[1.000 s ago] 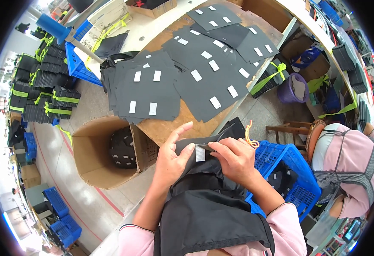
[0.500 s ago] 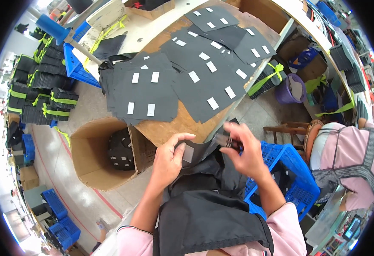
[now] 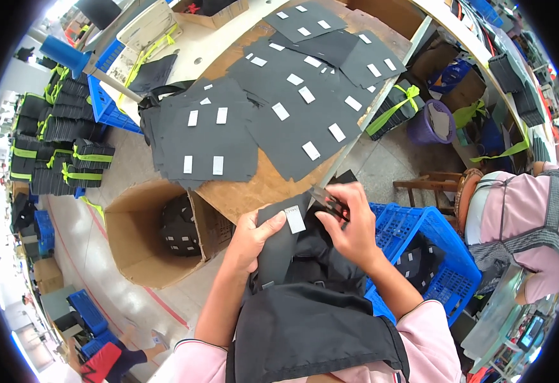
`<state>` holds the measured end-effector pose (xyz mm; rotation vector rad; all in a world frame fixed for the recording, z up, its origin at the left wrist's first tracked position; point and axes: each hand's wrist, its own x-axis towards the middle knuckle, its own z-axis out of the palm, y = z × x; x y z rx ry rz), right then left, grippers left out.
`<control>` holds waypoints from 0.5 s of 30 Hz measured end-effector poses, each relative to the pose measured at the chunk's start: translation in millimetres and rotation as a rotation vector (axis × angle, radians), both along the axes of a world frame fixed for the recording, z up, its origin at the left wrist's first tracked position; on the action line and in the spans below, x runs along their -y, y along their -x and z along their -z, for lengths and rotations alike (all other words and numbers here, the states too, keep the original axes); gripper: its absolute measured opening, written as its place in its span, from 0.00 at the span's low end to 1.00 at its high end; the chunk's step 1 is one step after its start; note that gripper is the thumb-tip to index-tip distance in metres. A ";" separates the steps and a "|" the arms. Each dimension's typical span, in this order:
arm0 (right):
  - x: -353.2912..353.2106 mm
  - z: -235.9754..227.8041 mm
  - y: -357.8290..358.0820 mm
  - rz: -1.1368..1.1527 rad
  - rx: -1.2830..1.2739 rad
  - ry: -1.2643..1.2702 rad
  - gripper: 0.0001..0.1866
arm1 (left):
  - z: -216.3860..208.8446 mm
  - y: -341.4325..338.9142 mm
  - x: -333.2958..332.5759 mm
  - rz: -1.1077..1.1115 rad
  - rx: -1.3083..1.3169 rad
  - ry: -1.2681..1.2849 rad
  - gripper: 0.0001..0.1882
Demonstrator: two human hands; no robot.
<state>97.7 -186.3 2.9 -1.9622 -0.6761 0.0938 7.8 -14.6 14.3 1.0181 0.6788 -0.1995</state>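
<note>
My left hand (image 3: pixel 247 239) pinches a dark grey fabric piece (image 3: pixel 275 249) between thumb and fingers. A white rectangular patch (image 3: pixel 295 219) sits on the piece beside my thumb. My right hand (image 3: pixel 355 225) is closed around a pair of small dark thread snips (image 3: pixel 330 202), its blades at the piece's upper right edge. Whether the blades touch the fabric, I cannot tell. Beyond my hands, stacked grey pieces (image 3: pixel 204 142) with white patches lie on the wooden tabletop (image 3: pixel 231 203). More such pieces (image 3: pixel 286 153) overlap to their right.
An open cardboard box (image 3: pixel 129 217) stands left of the table, with dark patched pieces inside. On my right is a blue plastic crate (image 3: pixel 413 223) holding similar pieces. Bundles tied with yellow-green strips (image 3: pixel 91 156) are piled at far left. A person in pink (image 3: pixel 515 204) sits at right.
The fabric piece has been turned and now hangs more upright in my left hand. The snips have moved slightly left to its edge. A person in red has appeared at lower left.
</note>
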 end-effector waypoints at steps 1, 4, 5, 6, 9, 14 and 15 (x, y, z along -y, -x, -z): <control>6.0 2.5 5.7 0.013 0.059 0.020 0.18 | -1.6 0.3 1.8 -0.026 -0.016 0.002 0.13; 11.4 -0.8 10.5 -0.077 0.168 0.040 0.17 | 0.2 0.7 3.8 -0.020 0.067 -0.038 0.11; 9.6 -1.1 12.2 -0.103 0.158 0.039 0.17 | -3.3 1.3 4.0 -0.021 0.065 -0.040 0.11; 9.4 -1.0 11.6 -0.126 0.151 0.041 0.16 | -7.9 -0.5 6.1 -0.006 0.067 -0.069 0.10; 4.0 -0.5 7.6 -0.186 0.184 0.025 0.20 | -6.4 -0.4 9.1 0.015 0.093 -0.129 0.10; -1.4 2.5 12.6 -0.135 0.167 0.016 0.18 | -9.2 2.0 8.4 0.011 0.096 -0.167 0.10; -2.1 3.6 13.3 -0.135 0.185 0.007 0.18 | -9.0 2.6 7.7 0.024 0.094 -0.213 0.10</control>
